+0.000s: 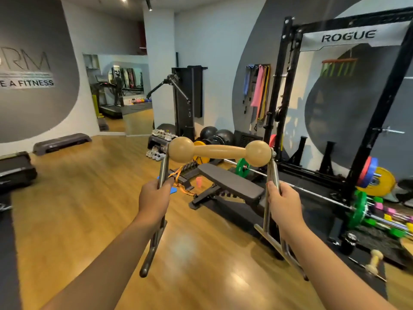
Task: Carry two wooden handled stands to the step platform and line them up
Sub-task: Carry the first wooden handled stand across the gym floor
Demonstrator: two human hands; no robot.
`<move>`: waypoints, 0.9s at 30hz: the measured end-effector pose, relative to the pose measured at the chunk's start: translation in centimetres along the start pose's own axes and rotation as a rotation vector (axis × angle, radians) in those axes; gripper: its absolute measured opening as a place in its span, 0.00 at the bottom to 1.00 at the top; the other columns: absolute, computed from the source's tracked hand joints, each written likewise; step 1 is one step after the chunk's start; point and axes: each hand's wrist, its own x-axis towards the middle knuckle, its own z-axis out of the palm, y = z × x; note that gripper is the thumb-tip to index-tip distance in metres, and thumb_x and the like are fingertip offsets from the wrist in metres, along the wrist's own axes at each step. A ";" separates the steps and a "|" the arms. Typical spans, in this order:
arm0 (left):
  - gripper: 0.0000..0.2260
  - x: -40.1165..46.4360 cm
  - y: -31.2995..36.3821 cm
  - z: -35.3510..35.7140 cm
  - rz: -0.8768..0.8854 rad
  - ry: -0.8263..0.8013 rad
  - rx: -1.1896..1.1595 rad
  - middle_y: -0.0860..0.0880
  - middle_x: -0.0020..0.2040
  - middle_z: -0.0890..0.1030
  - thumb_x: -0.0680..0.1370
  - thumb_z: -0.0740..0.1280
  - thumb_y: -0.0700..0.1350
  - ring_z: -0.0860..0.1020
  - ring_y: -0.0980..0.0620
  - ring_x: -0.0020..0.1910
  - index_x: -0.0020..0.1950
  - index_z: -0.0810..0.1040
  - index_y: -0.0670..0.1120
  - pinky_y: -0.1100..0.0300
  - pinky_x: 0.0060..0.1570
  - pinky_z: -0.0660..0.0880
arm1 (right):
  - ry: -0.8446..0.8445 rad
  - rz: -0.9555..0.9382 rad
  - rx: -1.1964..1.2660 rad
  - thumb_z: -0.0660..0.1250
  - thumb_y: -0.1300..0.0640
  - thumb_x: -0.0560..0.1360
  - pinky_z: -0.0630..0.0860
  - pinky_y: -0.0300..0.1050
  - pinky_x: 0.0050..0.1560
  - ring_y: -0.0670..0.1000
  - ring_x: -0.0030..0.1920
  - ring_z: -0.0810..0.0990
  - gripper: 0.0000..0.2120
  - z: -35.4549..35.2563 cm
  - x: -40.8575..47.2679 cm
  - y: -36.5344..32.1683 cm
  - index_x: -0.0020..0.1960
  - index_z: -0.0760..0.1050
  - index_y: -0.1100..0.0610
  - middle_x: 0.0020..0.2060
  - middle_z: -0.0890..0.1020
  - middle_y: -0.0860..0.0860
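Observation:
I hold one wooden handled stand [220,153] up in front of me, its tan wooden bar with two round ends on top and metal legs hanging below. My left hand [154,199] grips the left metal leg and my right hand [283,198] grips the right leg. A second wooden handled stand [373,261] lies on the dark mat at the lower right. Two grey step platforms stand at the left: one [61,143] by the wall, another [15,168] at the frame's left edge.
A black weight bench [228,182] stands just beyond the stand. A loaded barbell [312,189] and a black rack [335,97] fill the right side. Shoes [159,142], balls and plates sit at the back. Bare wooden floor [89,198] stretches left toward the platforms.

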 end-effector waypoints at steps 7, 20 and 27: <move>0.15 7.7 -1.7 3.7 -0.026 0.210 0.035 0.44 0.31 0.70 0.80 0.70 0.52 0.70 0.45 0.32 0.44 0.79 0.40 0.51 0.36 0.66 | -0.213 -0.062 0.053 0.61 0.50 0.86 0.74 0.54 0.36 0.55 0.34 0.74 0.14 8.6 13.3 4.0 0.47 0.77 0.58 0.35 0.76 0.56; 0.17 22.7 -2.1 6.3 -0.073 0.593 0.117 0.51 0.27 0.70 0.79 0.70 0.54 0.72 0.48 0.28 0.36 0.71 0.48 0.57 0.30 0.66 | -0.508 -0.135 0.117 0.62 0.51 0.86 0.80 0.61 0.42 0.63 0.42 0.81 0.12 25.2 31.7 2.3 0.49 0.79 0.54 0.41 0.82 0.61; 0.19 33.8 -5.8 4.1 -0.083 0.618 0.074 0.53 0.26 0.66 0.79 0.70 0.56 0.68 0.50 0.26 0.36 0.68 0.48 0.53 0.30 0.64 | -0.542 -0.129 0.111 0.62 0.49 0.86 0.81 0.60 0.42 0.56 0.38 0.80 0.11 36.9 37.6 2.3 0.49 0.79 0.52 0.37 0.82 0.54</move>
